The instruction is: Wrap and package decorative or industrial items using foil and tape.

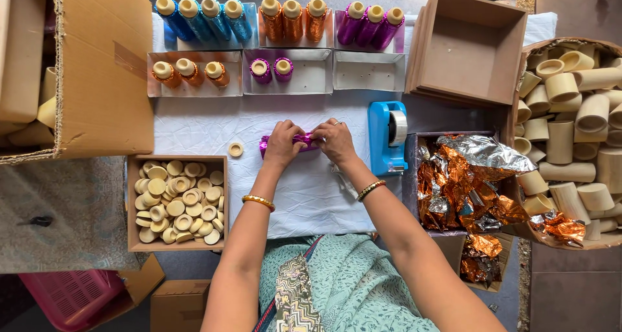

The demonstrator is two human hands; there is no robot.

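At frame centre, left hand (282, 144) and right hand (335, 140) both pinch a purple foil-wrapped spool (299, 141) above the table (311, 196).

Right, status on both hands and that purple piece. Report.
Left hand and right hand both closed on the purple foil-wrapped spool, over the white cloth. Blue tape dispenser just right. Nothing in the way.

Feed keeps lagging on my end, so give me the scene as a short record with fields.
left hand: left hand grips the purple foil-wrapped spool
right hand: right hand grips the same spool's other end
surface: white cloth
nearby right: blue tape dispenser, orange and silver foil sheets
nearby left: box of cream caps, loose cap
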